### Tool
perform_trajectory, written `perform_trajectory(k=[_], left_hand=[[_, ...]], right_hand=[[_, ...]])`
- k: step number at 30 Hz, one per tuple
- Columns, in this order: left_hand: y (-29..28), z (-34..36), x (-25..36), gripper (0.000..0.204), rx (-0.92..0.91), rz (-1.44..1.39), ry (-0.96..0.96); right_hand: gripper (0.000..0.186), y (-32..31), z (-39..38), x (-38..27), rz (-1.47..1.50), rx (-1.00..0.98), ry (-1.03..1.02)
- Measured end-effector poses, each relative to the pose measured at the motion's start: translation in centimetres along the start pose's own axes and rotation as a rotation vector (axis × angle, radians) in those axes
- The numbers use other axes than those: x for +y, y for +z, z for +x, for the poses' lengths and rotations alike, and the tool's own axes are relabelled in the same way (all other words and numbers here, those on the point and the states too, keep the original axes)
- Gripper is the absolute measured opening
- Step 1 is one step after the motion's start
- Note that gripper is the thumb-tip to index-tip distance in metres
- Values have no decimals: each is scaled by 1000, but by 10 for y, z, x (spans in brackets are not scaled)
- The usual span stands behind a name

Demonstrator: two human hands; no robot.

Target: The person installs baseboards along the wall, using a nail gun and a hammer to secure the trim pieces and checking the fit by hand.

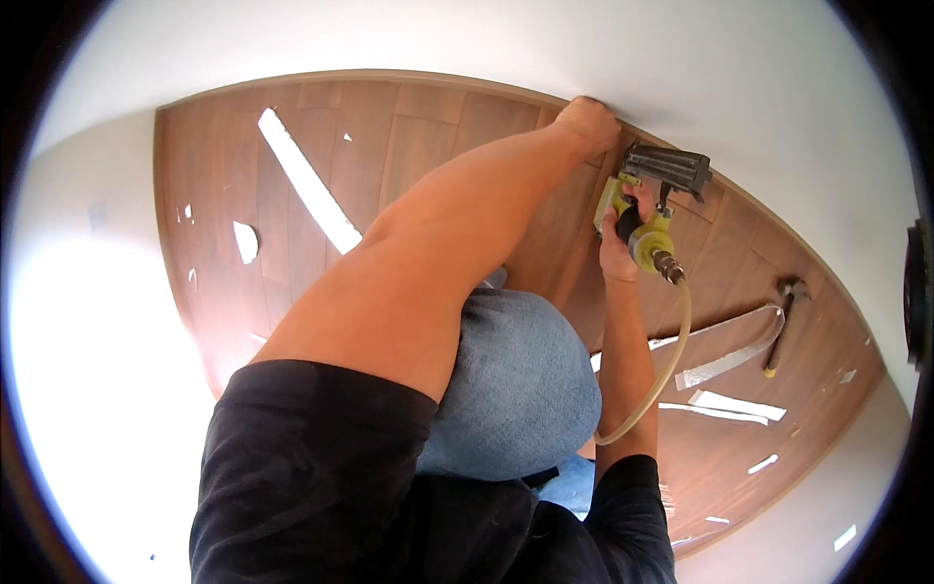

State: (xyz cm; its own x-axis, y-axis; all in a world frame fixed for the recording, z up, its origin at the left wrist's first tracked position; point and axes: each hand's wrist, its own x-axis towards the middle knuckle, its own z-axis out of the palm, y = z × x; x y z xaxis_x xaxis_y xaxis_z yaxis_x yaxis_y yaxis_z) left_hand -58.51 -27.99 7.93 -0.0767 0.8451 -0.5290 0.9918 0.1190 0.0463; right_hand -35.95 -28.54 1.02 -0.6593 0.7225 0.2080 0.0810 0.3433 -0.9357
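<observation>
My right hand [623, 229] is wrapped around the handle of a yellow-green and black pneumatic nail gun [640, 209]. The gun's nose end points toward the foot of the white wall, close to the wooden baseboard trim [467, 84]. A pale air hose [685, 336] curves from the gun's metal coupling back toward my right forearm. Reaching across, my left hand [589, 127] presses down at the trim, left of the gun. Its fingers look curled under; whatever lies beneath them is hidden.
My bent knee in blue jeans [530, 375] stands between my arms. On the brown plank floor [423, 146] lie a hammer [786, 326], a long white strip [309, 180], a looped translucent strip [730, 360] and several white scraps. White walls [389, 34] border the floor.
</observation>
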Motion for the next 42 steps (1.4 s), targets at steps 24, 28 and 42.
perform_trajectory(k=[24, 28, 42], left_hand=[[-8, -1, 2, 27, -50, -29, -15], [-12, -8, 5, 27, -48, 2, -39], [-2, 0, -2, 24, -6, -40, -55]], right_hand=[[58, -2, 3, -6, -64, -1, 38], [53, -2, 2, -11, -76, -9, 80], [65, 3, -13, 8, 90, 35, 95]])
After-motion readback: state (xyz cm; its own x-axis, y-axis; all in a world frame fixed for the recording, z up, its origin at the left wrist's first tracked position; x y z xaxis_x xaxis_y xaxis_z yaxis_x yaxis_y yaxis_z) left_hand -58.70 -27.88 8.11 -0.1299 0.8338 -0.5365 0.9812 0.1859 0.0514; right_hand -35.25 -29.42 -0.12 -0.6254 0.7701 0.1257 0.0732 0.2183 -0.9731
